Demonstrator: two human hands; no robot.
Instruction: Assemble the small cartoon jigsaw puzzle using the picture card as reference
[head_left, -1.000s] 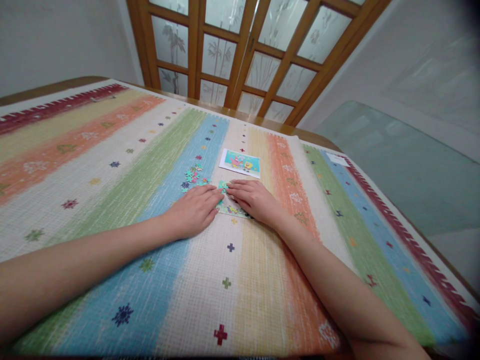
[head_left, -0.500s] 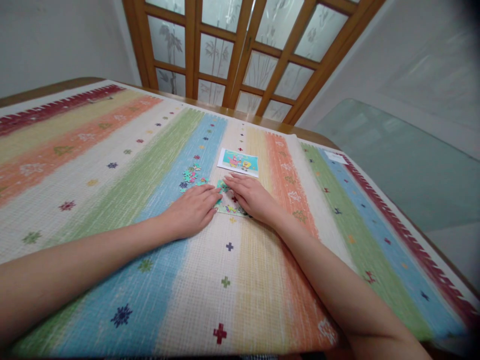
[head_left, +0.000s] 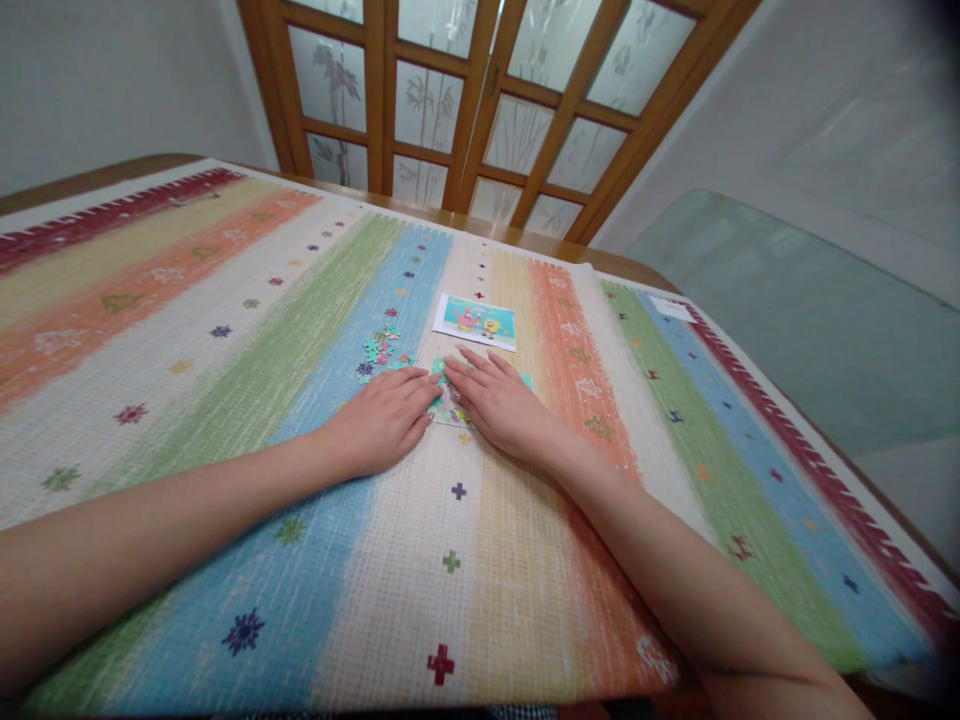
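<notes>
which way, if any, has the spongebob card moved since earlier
No, the SpongeBob card stays put against the printed red cross behind it on the tablecloth.

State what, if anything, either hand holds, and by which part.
Cannot be told: left hand at the left edge and right hand over the puzzle hide any grip.

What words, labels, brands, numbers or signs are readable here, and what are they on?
No words, labels, brands or numbers are legible.
Picture card: cartoon figures, no readable text.
White slip on the right: any print is too small and blurred to read.
Tablecloth: plus-shaped marks, apparently just decoration.
</notes>
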